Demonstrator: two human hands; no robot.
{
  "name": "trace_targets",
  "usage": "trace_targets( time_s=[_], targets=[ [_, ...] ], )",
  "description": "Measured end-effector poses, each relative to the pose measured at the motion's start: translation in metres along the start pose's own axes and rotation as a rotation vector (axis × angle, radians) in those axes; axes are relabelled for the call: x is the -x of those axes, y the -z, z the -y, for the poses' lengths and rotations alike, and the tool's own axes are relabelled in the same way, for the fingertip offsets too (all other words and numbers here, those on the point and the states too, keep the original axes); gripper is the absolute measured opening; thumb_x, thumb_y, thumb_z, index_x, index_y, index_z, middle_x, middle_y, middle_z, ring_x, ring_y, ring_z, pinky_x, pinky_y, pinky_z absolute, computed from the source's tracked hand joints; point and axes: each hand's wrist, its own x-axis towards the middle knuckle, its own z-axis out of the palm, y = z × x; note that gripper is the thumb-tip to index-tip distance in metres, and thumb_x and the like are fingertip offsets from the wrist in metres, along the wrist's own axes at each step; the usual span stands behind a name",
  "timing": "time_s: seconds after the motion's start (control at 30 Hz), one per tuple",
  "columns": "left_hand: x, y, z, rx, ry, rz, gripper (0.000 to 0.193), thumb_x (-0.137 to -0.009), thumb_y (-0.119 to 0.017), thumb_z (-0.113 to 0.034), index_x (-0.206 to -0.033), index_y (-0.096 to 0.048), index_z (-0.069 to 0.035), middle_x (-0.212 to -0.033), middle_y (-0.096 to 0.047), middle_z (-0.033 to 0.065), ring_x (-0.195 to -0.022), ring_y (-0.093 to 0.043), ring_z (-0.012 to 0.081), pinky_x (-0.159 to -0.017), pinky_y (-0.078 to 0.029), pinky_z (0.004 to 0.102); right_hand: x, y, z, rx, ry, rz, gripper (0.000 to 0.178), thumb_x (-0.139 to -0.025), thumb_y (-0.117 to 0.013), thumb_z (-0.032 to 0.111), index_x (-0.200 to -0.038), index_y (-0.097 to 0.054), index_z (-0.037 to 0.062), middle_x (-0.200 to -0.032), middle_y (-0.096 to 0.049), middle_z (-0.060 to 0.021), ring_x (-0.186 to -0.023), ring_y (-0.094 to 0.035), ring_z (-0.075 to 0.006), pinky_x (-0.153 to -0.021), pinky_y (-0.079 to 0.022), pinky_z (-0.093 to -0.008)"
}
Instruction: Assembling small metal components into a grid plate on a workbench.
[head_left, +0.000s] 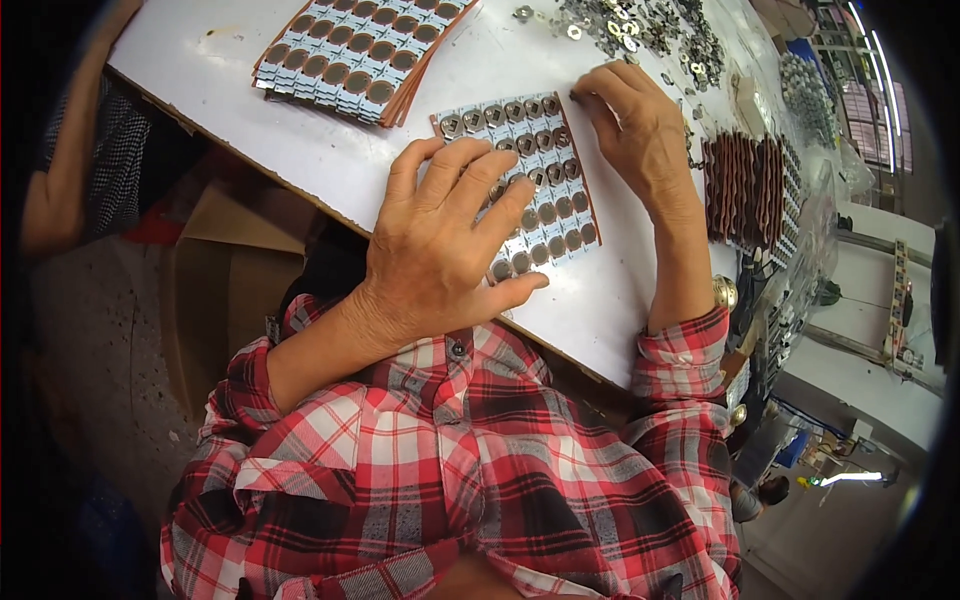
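A light-blue circuit board panel (548, 240) with orange-brown edges lies on the white table in front of me. Rows of round spots cover it; those in the far rows carry shiny metal pieces, while the near rows show plain dark discs. My left hand (445, 230) rests over the panel's left part with its fingers spread, hiding several spots. Just off the panel's far right corner, my right hand (635, 125) is raised with thumb and fingertips drawn together. Something small and dark shows at its fingertips, too small to name.
A stack of similar panels (345, 55) sits at the far left of the white table (300, 160). Loose metal pieces (690, 50) are heaped at the far right. More panels (745, 190) stand on edge beyond my right forearm. Another person's arm (70, 150) is at the left.
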Motion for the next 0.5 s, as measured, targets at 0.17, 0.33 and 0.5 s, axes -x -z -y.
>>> trace_targets(
  time_s=[0.17, 0.33, 0.5],
  targets=[
    [0.000, 0.001, 0.001, -0.040, 0.005, 0.003, 0.071, -0.056, -0.091, -0.038, -0.115, -0.071, -0.003, -0.125, -0.065, 0.0144, -0.119, -0.058, 0.0353, -0.102, -0.044, 0.0532, 0.034, 0.017, 0.010, -0.280, -0.239, -0.037, 0.014, -0.090, -0.065, -0.004, -0.102, -0.070, 0.0008, -0.087, -0.070, -0.0074, -0.078, -0.066, -0.0164, -0.070, -0.052, -0.0308],
    [0.002, 0.000, 0.001, -0.032, -0.002, 0.020, 0.070, -0.060, -0.091, -0.039, -0.116, -0.069, -0.002, -0.125, -0.063, 0.0149, -0.123, -0.055, 0.0329, -0.108, -0.038, 0.0537, 0.046, 0.013, 0.016, -0.368, -0.424, -0.123, 0.017, -0.089, -0.068, -0.004, -0.105, -0.072, 0.0003, -0.089, -0.071, -0.0067, -0.077, -0.066, -0.0144, -0.070, -0.052, -0.0291],
    [0.002, -0.002, 0.002, -0.051, -0.010, 0.005, 0.071, -0.060, -0.091, -0.039, -0.116, -0.070, -0.003, -0.124, -0.063, 0.0147, -0.122, -0.056, 0.0330, -0.106, -0.039, 0.0527, 0.028, 0.008, 0.019, -0.276, -0.285, -0.072, 0.017, -0.089, -0.070, -0.001, -0.105, -0.074, 0.0030, -0.093, -0.072, -0.0067, -0.079, -0.068, -0.0169, -0.072, -0.054, -0.0293]
  ],
)
